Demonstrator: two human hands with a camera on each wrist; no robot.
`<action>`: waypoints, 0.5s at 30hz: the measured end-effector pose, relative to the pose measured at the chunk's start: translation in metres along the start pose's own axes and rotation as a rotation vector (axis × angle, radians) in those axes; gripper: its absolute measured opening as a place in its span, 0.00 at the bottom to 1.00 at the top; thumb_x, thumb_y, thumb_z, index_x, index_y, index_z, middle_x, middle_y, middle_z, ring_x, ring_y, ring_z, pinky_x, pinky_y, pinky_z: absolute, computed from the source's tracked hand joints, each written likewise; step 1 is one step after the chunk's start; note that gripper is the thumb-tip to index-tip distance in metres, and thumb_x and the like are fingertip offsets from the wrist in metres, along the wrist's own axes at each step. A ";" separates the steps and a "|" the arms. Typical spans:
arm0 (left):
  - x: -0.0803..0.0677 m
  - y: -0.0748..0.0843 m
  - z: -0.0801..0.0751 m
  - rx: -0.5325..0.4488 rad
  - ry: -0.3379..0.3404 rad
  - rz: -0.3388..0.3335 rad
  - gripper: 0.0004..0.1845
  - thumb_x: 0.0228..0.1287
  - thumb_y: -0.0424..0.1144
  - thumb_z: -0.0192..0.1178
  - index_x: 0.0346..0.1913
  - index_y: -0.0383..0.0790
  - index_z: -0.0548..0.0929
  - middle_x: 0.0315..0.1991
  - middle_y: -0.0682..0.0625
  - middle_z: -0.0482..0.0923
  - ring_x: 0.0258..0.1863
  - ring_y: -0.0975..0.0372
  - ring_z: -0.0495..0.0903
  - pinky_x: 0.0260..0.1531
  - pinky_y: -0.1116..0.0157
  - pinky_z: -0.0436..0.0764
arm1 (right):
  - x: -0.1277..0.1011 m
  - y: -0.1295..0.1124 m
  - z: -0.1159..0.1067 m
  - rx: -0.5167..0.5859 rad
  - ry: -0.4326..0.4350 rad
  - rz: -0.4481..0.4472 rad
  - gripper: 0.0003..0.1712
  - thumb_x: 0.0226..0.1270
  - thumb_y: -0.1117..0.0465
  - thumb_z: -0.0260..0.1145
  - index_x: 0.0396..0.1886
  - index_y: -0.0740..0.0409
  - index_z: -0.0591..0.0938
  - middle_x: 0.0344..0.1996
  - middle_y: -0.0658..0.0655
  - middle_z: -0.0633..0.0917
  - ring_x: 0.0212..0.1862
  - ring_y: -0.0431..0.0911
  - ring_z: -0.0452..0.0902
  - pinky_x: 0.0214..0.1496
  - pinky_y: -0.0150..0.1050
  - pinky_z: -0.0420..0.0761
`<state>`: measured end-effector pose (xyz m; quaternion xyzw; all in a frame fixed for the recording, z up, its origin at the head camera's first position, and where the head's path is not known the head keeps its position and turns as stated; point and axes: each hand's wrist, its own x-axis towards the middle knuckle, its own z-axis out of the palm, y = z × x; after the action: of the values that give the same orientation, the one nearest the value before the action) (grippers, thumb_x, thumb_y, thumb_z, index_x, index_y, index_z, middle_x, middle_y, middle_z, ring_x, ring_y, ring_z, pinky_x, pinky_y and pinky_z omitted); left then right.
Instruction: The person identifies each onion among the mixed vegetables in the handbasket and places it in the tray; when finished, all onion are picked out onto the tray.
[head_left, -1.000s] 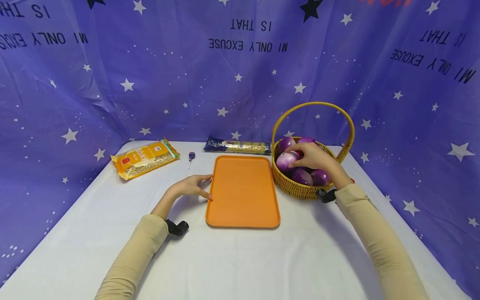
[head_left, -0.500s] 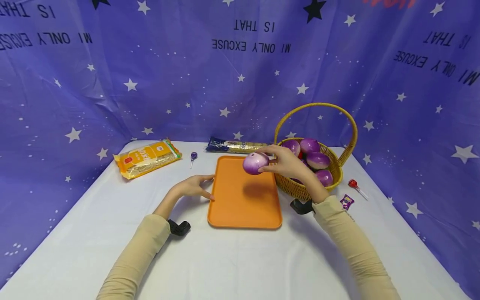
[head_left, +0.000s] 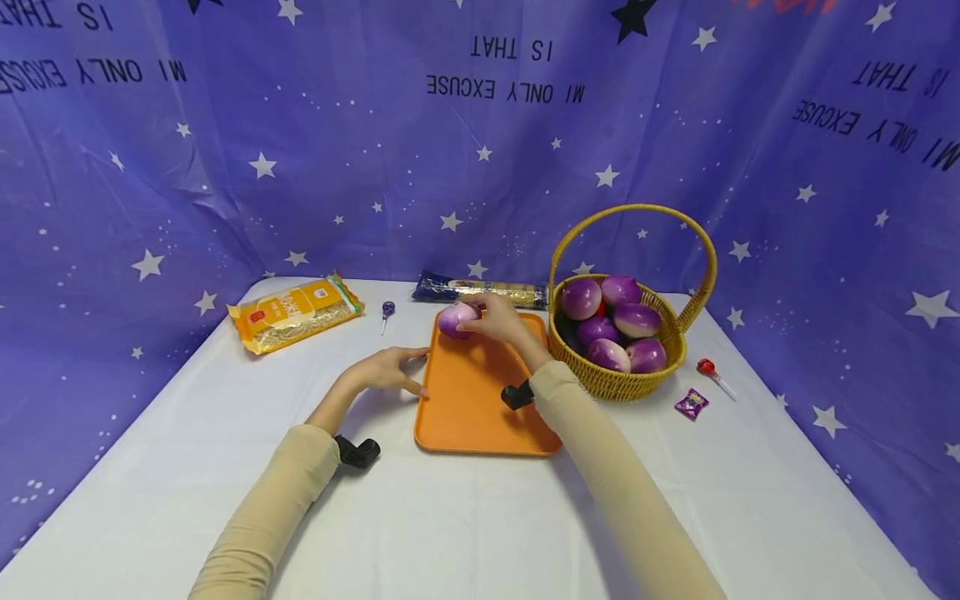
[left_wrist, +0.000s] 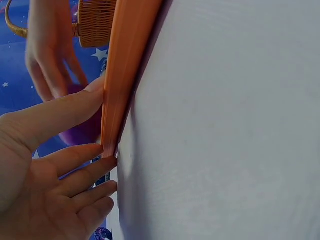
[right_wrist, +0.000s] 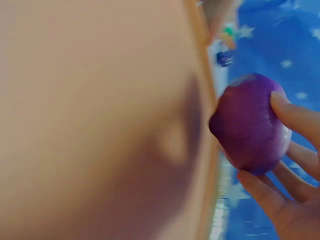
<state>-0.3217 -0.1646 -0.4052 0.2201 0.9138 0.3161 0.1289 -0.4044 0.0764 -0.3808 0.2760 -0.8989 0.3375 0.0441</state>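
At nine o'clock of the tray (head_left: 461, 417), the left hand (head_left: 378, 371) touches its edge, fingers spread. Toward two, bulbs (head_left: 637, 320) are left in the basket (head_left: 622, 386). At eleven, the right hand (head_left: 501, 321) pinches one purple bulb (head_left: 453, 321), not yet released.

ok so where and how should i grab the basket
Probably by the top of its handle, coming from above: the basket stands upright and the handle arches high over the purple vegetables, leaving open space beneath for fingers.
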 end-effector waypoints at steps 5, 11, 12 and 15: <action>-0.002 0.000 -0.001 0.002 0.003 -0.005 0.47 0.50 0.48 0.73 0.71 0.35 0.64 0.69 0.34 0.62 0.68 0.41 0.60 0.67 0.45 0.59 | 0.015 0.007 0.018 0.016 0.063 0.084 0.31 0.56 0.56 0.75 0.58 0.63 0.80 0.53 0.60 0.82 0.55 0.53 0.76 0.58 0.43 0.75; -0.002 0.000 0.000 -0.002 0.011 0.009 0.47 0.50 0.48 0.74 0.71 0.35 0.64 0.68 0.35 0.63 0.67 0.41 0.61 0.67 0.45 0.59 | 0.018 0.007 0.021 -0.033 0.055 0.105 0.32 0.59 0.53 0.73 0.61 0.62 0.78 0.56 0.60 0.80 0.60 0.54 0.72 0.64 0.44 0.71; -0.002 0.000 0.000 -0.004 0.011 0.010 0.47 0.50 0.47 0.74 0.71 0.34 0.64 0.68 0.35 0.63 0.67 0.41 0.61 0.67 0.45 0.59 | 0.018 0.006 0.021 -0.044 0.046 0.095 0.32 0.59 0.53 0.72 0.61 0.62 0.77 0.57 0.60 0.80 0.60 0.54 0.72 0.64 0.44 0.71; -0.001 -0.001 0.000 -0.002 0.010 0.009 0.47 0.50 0.48 0.74 0.71 0.35 0.64 0.68 0.35 0.63 0.67 0.41 0.61 0.67 0.45 0.60 | 0.017 0.004 0.017 -0.054 0.024 0.066 0.32 0.61 0.54 0.71 0.62 0.64 0.76 0.58 0.61 0.79 0.61 0.54 0.72 0.66 0.44 0.69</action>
<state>-0.3213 -0.1654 -0.4053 0.2227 0.9130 0.3187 0.1233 -0.4186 0.0602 -0.3922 0.2407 -0.9158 0.3175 0.0512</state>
